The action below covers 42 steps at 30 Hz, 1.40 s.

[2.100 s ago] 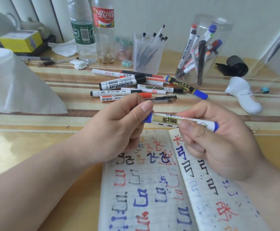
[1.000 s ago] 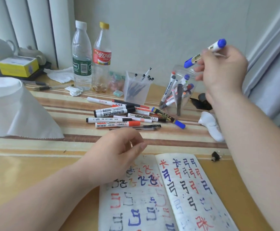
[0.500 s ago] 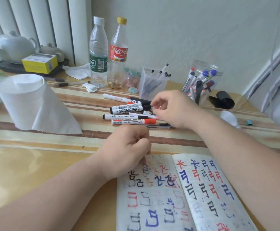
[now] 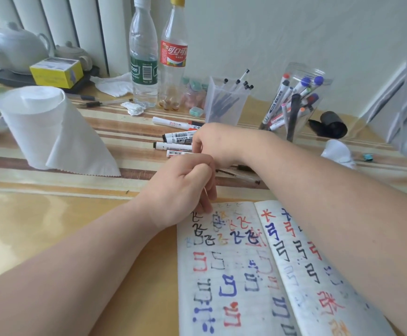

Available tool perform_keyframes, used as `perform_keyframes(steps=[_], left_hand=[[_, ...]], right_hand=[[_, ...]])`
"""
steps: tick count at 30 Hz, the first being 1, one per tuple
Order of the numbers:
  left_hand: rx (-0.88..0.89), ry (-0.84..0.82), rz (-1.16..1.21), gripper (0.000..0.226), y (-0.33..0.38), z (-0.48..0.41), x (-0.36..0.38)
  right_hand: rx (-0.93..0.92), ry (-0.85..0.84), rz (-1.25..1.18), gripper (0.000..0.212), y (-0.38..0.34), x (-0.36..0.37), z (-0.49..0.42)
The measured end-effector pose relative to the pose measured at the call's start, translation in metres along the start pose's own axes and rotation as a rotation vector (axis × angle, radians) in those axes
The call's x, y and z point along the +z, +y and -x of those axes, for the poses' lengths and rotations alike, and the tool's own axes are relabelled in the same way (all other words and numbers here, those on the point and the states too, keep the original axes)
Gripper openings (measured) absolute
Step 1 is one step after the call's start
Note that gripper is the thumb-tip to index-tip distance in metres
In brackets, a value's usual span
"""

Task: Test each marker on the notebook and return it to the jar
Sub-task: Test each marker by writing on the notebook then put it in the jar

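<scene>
Head view: R hand (image 4: 212, 144) sits over the loose markers (image 4: 177, 138) on the table (image 4: 52, 226), fingers curled down onto them. Can't tell if one's pinched yet. L hand (image 4: 185, 187), just nearer than R and almost touching it, is loosely curled and holds nothing, w/ fingertips on the notebook's (image 4: 246, 299) top-left corner. The jar (image 4: 299, 69) stands beyond and to the right of R hand and already holds a good many markers. Pages are crowded w/ red, blue and black test marks. Prob. well along, but at least four are still loose, each needing test + return.
</scene>
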<state>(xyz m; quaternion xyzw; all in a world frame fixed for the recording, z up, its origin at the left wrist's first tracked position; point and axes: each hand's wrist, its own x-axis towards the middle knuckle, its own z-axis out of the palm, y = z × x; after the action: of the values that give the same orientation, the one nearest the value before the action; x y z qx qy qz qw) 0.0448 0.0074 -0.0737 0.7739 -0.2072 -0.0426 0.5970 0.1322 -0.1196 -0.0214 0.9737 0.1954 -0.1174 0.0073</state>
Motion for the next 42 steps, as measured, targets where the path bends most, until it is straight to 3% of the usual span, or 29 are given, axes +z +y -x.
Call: perform_keyframes(steps=[4, 7, 10, 12, 14, 15, 18, 20, 24, 27, 34, 38, 42], left_hand=[[-0.002, 0.005, -0.001, 0.027, 0.000, 0.001, 0.001], [-0.012, 0.004, -0.001, 0.025, 0.000, 0.001, 0.000], [-0.043, 0.001, -0.016, 0.026, 0.002, 0.002, 0.000], [-0.071, 0.013, -0.032, 0.024, 0.003, 0.002, 0.001], [-0.069, 0.031, -0.085, 0.019, 0.002, 0.003, 0.001], [-0.054, 0.037, -0.110, 0.017, 0.002, 0.003, 0.001], [-0.008, 0.026, -0.154, 0.031, 0.003, 0.002, 0.002], [0.012, -0.028, -0.191, 0.032, 0.004, 0.003, 0.003], [0.076, -0.115, -0.319, 0.018, 0.002, 0.007, 0.004], [0.092, -0.117, -0.233, 0.016, 0.001, 0.009, 0.004], [0.088, -0.161, -0.148, 0.041, 0.004, 0.010, 0.011], [-0.006, -0.250, 0.149, 0.049, 0.007, 0.010, 0.000], [-0.048, -0.112, 0.303, 0.049, 0.011, 0.010, -0.016]], right_hand=[[0.012, -0.046, -0.033, 0.032, -0.003, -0.004, -0.003], [0.020, -0.016, -0.063, 0.007, 0.003, -0.002, -0.003], [0.036, 0.031, -0.088, 0.016, 0.011, -0.001, 0.004], [0.069, 0.195, -0.143, 0.019, 0.021, -0.005, 0.018], [0.128, 0.434, -0.379, 0.022, 0.032, -0.008, 0.040], [0.140, 0.499, -0.610, 0.023, 0.036, -0.008, 0.055], [0.069, 0.350, -1.316, 0.015, 0.039, 0.006, 0.098], [0.042, 0.254, -1.493, 0.016, 0.035, 0.023, 0.114], [0.090, 0.379, -1.631, 0.017, 0.030, 0.050, 0.120], [0.049, 0.391, -1.730, 0.020, 0.030, 0.060, 0.121], [-0.120, 0.337, -1.788, 0.035, 0.028, 0.071, 0.123], [-0.102, 0.409, -1.862, 0.023, 0.039, 0.060, 0.128], [-0.072, 0.541, -1.969, 0.027, 0.066, 0.049, 0.138]])
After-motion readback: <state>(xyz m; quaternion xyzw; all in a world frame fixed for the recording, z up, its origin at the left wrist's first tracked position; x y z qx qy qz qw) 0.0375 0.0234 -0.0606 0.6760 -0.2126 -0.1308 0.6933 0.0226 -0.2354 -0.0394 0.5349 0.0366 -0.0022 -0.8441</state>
